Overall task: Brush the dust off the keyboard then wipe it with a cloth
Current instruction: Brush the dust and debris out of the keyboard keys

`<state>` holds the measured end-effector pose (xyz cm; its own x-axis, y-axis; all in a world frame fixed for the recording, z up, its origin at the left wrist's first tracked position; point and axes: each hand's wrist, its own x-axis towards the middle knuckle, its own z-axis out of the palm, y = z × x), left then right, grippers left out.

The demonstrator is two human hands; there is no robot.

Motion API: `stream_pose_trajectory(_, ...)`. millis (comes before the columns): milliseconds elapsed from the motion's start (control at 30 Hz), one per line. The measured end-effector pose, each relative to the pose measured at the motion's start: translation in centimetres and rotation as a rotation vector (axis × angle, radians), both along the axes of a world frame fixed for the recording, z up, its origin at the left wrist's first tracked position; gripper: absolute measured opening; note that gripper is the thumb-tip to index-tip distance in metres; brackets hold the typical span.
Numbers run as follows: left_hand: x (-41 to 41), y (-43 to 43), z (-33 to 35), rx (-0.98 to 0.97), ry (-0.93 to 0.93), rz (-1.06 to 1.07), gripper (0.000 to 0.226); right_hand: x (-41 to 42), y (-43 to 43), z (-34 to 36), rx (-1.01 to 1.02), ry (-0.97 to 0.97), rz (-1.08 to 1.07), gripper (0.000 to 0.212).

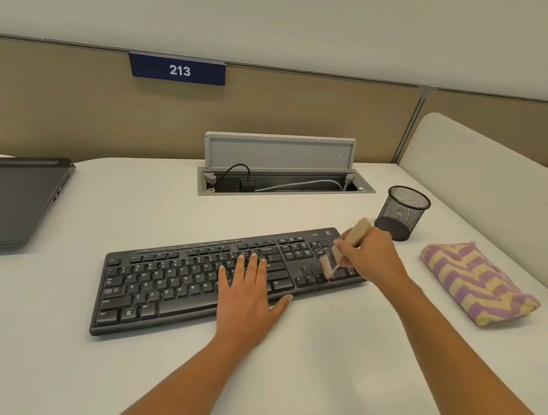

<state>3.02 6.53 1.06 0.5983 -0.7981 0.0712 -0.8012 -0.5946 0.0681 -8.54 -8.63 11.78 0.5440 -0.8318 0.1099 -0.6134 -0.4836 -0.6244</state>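
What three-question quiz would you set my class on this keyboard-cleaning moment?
1. True or false: the left hand lies flat on the keyboard.
2. Where do the bristles of the brush, gripped by the right hand, meet the keyboard? A) the left-end keys B) the right-end keys C) the space bar
3. Fill in: the striped cloth lies on the desk, to the ____ of the keyboard.

Key: 1 true; 2 B; 3 right.
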Motion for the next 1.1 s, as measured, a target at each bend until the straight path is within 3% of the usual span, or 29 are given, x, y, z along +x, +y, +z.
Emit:
stream_pose_trajectory(133, 0.0, 0.1, 0.1, -0.008, 0.014, -0.002, 0.085, 0.8, 1.8, -1.2, -0.041, -0.098, 0.000, 0.020)
stream_pose_trajectory(333, -0.1, 0.1, 0.2, -0.010, 0.008, -0.003, 0.084, 1.3, 2.9, -1.6, -0.065, 0.077, 0.034, 0.031)
stream_pose_trajectory(700, 0.0, 0.0, 0.1, -0.014, 0.015, -0.004, 0.088, 2.1, 2.9, 1.1, -0.026, 0.392, 0.143, 0.011)
stream_pose_trajectory(800, 0.0, 0.0, 0.1, -0.004, 0.010, -0.001, 0.103, 1.8, 2.3, 1.4, -0.016, 0.322, 0.107, 0.016)
stream_pose_trajectory(900, 0.1, 0.0, 0.0, -0.009, 0.018, -0.003, 0.093, 1.6, 2.1, 1.2, -0.062, 0.195, 0.094, 0.026)
stream_pose_trajectory(1100, 0.0, 0.0, 0.0, -0.011, 0.012, 0.000, 0.108, 2.1, 3.3, -0.3, -0.059, 0.056, 0.157, 0.021)
